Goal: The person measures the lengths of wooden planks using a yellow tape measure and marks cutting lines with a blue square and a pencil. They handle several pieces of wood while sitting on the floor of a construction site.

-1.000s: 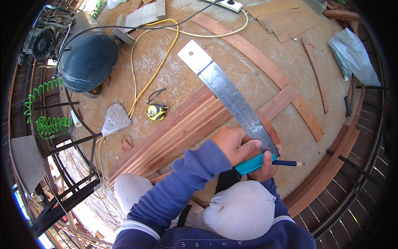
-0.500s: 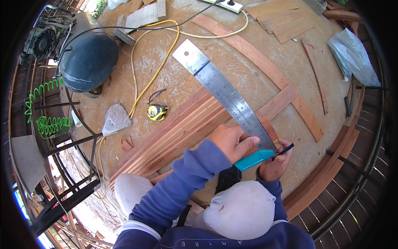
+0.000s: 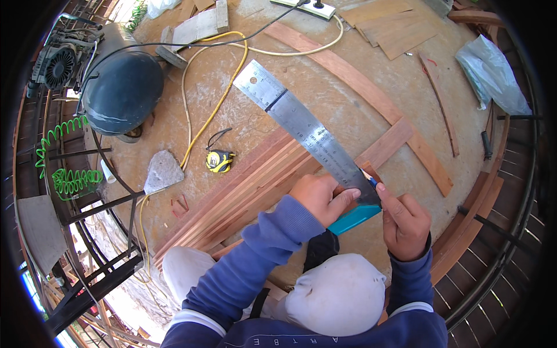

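Note:
My left hand (image 3: 318, 200) is closed on a try square with a teal handle (image 3: 354, 219), its thumb pressing on the wide steel blade (image 3: 307, 130). The blade slants to the upper left, across the ends of a stack of wooden strips (image 3: 232, 191). Close to the handle, my right hand (image 3: 409, 226) pinches a blue pencil (image 3: 371, 179), its sharpened end against the blade's right edge. Under the pencil shows the reddish end of a wooden piece (image 3: 371, 168); the square hides the rest of it.
Two boards cross on the right, a long board (image 3: 348, 72) and a short board (image 3: 386, 142). A yellow tape measure (image 3: 219, 161), a stone (image 3: 163, 171) and a yellow cable (image 3: 217, 110) lie left. Beyond are a compressor tank (image 3: 123, 87) and a power strip (image 3: 307, 7).
My right hand has come round to the right of the square, and the pencil now points up-left along the blade. The square has swung slightly leftward under my left hand.

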Motion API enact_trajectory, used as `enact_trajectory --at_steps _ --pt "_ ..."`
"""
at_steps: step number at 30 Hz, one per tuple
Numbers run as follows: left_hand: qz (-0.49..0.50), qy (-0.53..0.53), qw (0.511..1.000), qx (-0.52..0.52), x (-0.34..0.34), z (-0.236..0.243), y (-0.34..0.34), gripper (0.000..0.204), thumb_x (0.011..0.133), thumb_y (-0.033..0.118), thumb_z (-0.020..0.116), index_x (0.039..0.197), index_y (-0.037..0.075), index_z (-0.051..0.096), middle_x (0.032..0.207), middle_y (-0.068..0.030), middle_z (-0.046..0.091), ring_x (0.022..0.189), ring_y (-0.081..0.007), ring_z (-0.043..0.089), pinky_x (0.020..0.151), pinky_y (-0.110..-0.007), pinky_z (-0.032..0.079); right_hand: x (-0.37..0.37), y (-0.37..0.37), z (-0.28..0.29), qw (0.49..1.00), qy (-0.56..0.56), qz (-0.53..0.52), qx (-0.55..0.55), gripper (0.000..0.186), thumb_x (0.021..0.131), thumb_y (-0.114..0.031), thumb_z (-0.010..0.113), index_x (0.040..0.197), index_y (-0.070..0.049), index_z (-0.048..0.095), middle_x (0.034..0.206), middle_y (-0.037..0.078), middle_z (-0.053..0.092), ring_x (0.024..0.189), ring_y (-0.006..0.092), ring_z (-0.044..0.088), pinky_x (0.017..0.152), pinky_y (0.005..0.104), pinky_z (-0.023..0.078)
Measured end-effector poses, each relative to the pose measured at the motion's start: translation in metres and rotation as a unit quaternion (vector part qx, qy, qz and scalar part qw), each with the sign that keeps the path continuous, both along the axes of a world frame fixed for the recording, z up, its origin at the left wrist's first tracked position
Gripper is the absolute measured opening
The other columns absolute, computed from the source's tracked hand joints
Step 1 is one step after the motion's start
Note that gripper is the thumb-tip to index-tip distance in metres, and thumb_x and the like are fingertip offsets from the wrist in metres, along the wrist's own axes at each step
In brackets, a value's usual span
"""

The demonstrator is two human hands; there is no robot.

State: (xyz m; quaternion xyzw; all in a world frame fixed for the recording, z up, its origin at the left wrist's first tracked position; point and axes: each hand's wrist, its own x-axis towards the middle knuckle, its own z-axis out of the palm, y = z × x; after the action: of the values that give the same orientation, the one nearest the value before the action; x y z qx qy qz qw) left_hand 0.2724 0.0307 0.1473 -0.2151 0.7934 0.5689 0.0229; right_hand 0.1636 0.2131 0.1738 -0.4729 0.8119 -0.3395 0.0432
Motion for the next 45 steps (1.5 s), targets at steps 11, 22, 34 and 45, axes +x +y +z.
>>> enact_trajectory --at_steps 11,22,34,45 --pt "-0.002 -0.039 0.999 -0.014 -0.003 -0.001 -0.001 0.041 0.09 0.036 0.067 0.076 -0.002 0.07 0.056 -0.0197 0.058 0.051 -0.0315 0.062 0.05 -0.039 0.047 -0.004 0.015 0.005 0.998 0.022 0.016 0.049 0.055 0.067 0.005 0.069 0.119 -0.012 0.07 0.061 0.006 0.039 0.048 0.0229 0.044 0.046 0.035 0.037" --pt "0.004 -0.05 0.999 -0.008 -0.006 -0.004 -0.008 0.04 0.089 0.035 0.069 0.076 -0.003 0.07 0.056 -0.0186 0.058 0.048 -0.0292 0.06 0.049 -0.038 0.046 -0.011 0.025 0.008 0.995 0.027 0.027 0.096 0.055 0.068 0.004 0.069 0.12 -0.014 0.07 0.062 0.006 0.039 0.049 0.0225 0.046 0.047 0.0349 0.039" --pt "0.015 -0.077 0.997 -0.008 -0.01 -0.015 -0.009 0.038 0.09 0.034 0.068 0.085 -0.003 0.069 0.064 -0.02 0.062 0.055 -0.0293 0.062 0.053 -0.037 0.047 -0.021 0.044 -0.025 0.996 -0.021 0.006 0.089 0.046 0.079 0.003 0.064 0.122 -0.01 0.067 0.065 0.007 0.046 0.052 0.0225 0.049 0.049 0.0344 0.04" --pt "0.002 0.003 0.994 -0.107 0.023 -0.135 0.036 0.042 0.084 0.023 0.069 0.119 0.002 0.06 0.109 -0.0195 0.062 0.098 -0.0374 0.058 0.087 -0.043 0.048 0.044 0.055 -0.177 0.872 -0.345 -0.341 -0.059 0.023 0.095 -0.012 0.06 0.113 0.002 0.055 0.078 0.003 0.052 0.068 0.0106 0.046 0.065 0.0249 0.04"
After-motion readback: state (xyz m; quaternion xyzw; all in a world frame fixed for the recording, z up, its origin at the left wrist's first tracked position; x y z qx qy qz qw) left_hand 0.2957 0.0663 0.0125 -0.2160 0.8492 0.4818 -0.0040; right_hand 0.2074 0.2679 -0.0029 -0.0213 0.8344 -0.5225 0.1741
